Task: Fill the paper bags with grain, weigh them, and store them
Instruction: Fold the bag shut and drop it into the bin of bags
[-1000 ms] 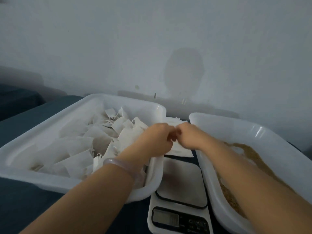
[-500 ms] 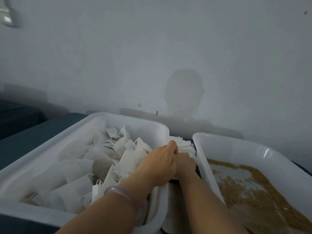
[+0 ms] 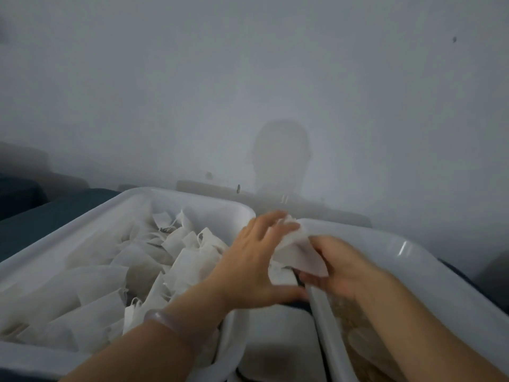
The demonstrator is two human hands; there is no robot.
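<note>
fingers (image 3: 312,281) of right hand (image 3: 344,267) pinching a paper bag (image 3: 298,252), left hand (image 3: 248,263) spread flat against it; risk of tearing thin paper if tugged apart.

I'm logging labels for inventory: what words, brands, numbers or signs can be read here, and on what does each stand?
There is no readable text in this view.
paper bag held in the right hand: blank.
left tub and its filled bags: no label shows.
right tub: no label shows.
scale: only its plain platform shows, not its display.
</note>
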